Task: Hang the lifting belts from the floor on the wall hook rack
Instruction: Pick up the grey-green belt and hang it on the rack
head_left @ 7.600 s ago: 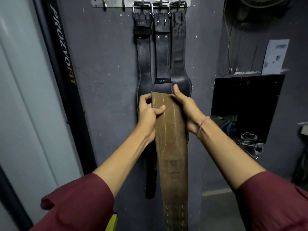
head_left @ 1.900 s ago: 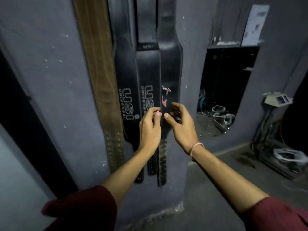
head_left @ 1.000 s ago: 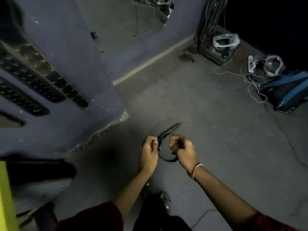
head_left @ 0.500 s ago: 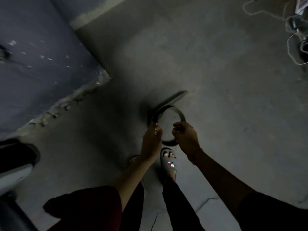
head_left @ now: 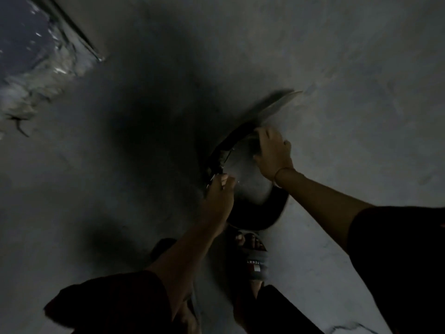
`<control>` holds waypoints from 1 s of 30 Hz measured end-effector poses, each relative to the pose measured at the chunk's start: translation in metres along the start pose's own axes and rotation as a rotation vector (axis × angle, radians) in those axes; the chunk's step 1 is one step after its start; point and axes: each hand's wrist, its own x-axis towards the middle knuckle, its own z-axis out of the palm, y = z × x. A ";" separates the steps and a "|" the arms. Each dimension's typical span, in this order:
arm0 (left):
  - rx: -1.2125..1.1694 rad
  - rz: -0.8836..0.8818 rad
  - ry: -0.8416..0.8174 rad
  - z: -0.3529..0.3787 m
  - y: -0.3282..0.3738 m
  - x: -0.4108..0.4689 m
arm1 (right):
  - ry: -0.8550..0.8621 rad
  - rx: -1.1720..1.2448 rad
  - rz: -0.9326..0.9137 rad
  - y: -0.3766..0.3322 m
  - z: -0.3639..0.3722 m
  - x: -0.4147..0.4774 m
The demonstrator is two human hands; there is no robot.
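Belt [head_left: 255, 215] lies coiled between my hands: left hand [head_left: 219, 198] pinches the buckle end, right hand [head_left: 273, 153] grips the far curve, tail pointing away.

Both arms stretched downward.
Left grip [head_left: 220, 195] pinches the belt [head_left: 255, 214] with curled fingers; right grip [head_left: 273, 153] curls over its far side.

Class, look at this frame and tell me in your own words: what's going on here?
A person is bent over a concrete floor, looking straight down. Both hands are on a dark lifting belt curled into a loop. The left hand grips it near the buckle end, and the right hand holds the far side. A sandalled foot stands just beside the loop. The picture is dim and blurred, so whether the belt has left the floor is unclear.
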 end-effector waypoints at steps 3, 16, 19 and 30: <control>-0.105 -0.063 0.011 0.008 0.008 0.017 | 0.021 -0.056 -0.007 0.004 0.009 0.022; -0.851 -0.254 0.101 0.001 0.081 -0.051 | 0.097 0.056 -0.236 -0.036 -0.051 -0.111; -0.808 -0.196 0.169 -0.010 0.110 -0.086 | -0.034 0.336 -0.212 -0.048 -0.095 -0.143; -0.699 0.153 0.038 -0.089 0.223 -0.293 | 0.075 1.136 0.109 -0.173 -0.283 -0.236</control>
